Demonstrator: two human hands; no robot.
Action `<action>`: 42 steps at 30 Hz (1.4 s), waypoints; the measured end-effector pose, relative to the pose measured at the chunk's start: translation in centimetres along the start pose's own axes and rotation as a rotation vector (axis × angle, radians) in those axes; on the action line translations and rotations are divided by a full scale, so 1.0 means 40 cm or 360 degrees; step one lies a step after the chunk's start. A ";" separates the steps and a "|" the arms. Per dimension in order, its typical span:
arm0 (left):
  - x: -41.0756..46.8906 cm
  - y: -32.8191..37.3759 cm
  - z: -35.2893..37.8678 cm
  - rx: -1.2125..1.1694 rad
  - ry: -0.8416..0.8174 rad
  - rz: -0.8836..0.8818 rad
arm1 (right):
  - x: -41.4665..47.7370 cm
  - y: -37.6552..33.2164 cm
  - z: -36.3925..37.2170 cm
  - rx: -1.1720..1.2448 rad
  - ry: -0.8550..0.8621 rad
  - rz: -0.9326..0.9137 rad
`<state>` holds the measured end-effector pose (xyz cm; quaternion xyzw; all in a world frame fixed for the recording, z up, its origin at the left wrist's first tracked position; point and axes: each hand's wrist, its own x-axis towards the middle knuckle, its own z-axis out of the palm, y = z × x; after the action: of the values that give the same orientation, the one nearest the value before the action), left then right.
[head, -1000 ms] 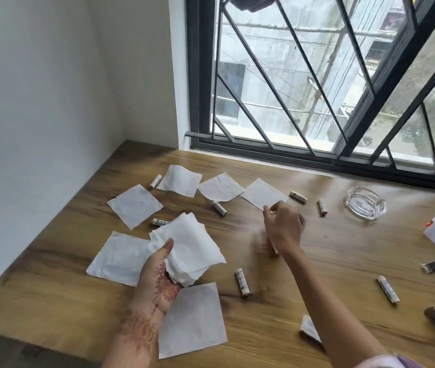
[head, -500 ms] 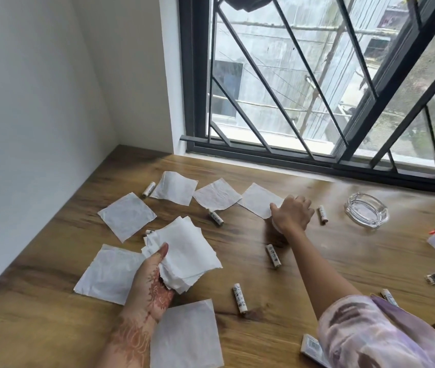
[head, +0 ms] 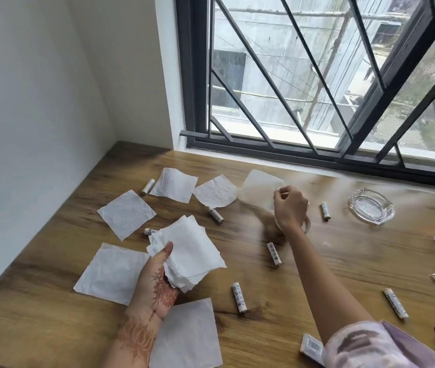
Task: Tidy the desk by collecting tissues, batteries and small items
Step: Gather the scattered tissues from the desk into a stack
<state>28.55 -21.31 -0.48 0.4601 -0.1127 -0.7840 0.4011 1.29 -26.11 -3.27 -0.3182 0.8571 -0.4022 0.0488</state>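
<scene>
the left grip (head: 155,282) is closed on a stack of tissues (head: 192,251), thumb pressed on top and fingers curled underneath. the sheets are thin white squares, slightly crumpled, with uneven edges that fan out toward 1 o'clock. a brown henna pattern runs over this hand and wrist, and the forearm comes in from 6 o'clock.

the right grip (head: 289,208), at 1 o'clock from the left one, has its fingers curled and pinches a single tissue (head: 259,189) by its edge. that sheet is raised off the surface (head: 344,261) and blurred. the bare arm stretches out nearly straight from 5 o'clock, with a pale lilac printed sleeve (head: 370,346) at the bottom edge.

loose tissues (head: 126,213) lie flat on the wooden surface at 9, 11, 12 and 6 o'clock from the left grip, and the 6 o'clock one lies under the wrist. white batteries (head: 239,297) are scattered among them, one just beside the stack at 11 o'clock and another (head: 274,253) between the two arms. their dark print is too small to read.

at 3 o'clock from the right grip stands a clear glass ashtray (head: 371,207), with one battery (head: 325,211) between them. a small box (head: 312,346) with a barcode-like label lies beside the sleeve.
</scene>
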 end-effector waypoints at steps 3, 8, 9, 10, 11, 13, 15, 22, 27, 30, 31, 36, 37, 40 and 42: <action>0.005 -0.006 -0.001 0.0008 -0.0035 0.0003 | -0.039 -0.032 -0.038 0.0157 0.0024 -0.0092; -0.004 -0.025 0.006 -0.0012 -0.0014 -0.0018 | -0.136 -0.099 -0.108 0.0273 0.0069 -0.0263; -0.006 -0.030 0.007 -0.0016 -0.0014 -0.0012 | -0.159 -0.110 -0.117 0.0303 0.0068 -0.0334; -0.010 -0.034 0.010 -0.0010 -0.0025 -0.0005 | -0.184 -0.121 -0.124 0.0325 0.0055 -0.0421; -0.015 -0.038 0.014 0.0003 -0.0041 0.0008 | -0.211 -0.130 -0.127 0.0324 0.0029 -0.0515; -0.026 -0.045 0.026 0.0013 -0.0088 0.0033 | -0.273 -0.139 -0.120 0.0292 -0.0053 -0.0706; -0.041 -0.048 0.036 -0.0011 -0.0122 0.0033 | -0.338 -0.142 -0.107 0.0245 -0.0141 -0.0895; -0.052 -0.056 0.016 -0.0121 -0.0298 -0.0095 | -0.476 -0.127 -0.058 -0.0020 -0.0344 -0.1319; -0.078 -0.046 0.019 -0.0184 -0.0375 0.0002 | -0.498 -0.129 -0.058 -0.0215 -0.0356 -0.1442; -0.091 -0.051 0.020 -0.0163 -0.0404 -0.0011 | -0.498 -0.140 -0.051 -0.0222 -0.0378 -0.1385; -0.093 -0.054 0.021 -0.0130 -0.0389 0.0009 | -0.497 -0.146 -0.050 -0.0224 -0.0408 -0.1361; -0.057 -0.043 -0.004 0.0111 -0.0012 -0.0013 | -0.471 -0.182 -0.072 -0.0068 -0.0990 -0.1158; -0.052 -0.038 -0.009 0.0089 -0.0005 -0.0056 | -0.456 -0.188 -0.078 0.0083 -0.1083 -0.1037; -0.043 -0.026 -0.021 -0.0029 -0.0005 -0.0037 | -0.381 -0.190 -0.061 0.0422 -0.0949 -0.0775; -0.037 -0.022 -0.020 -0.0064 0.0046 0.0058 | -0.301 -0.177 -0.011 0.0389 -0.0786 -0.0624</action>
<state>29.11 -19.50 -0.49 0.4612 -0.0992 -0.7720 0.4261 14.25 -22.14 0.07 -0.5566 0.6873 -0.4145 0.2144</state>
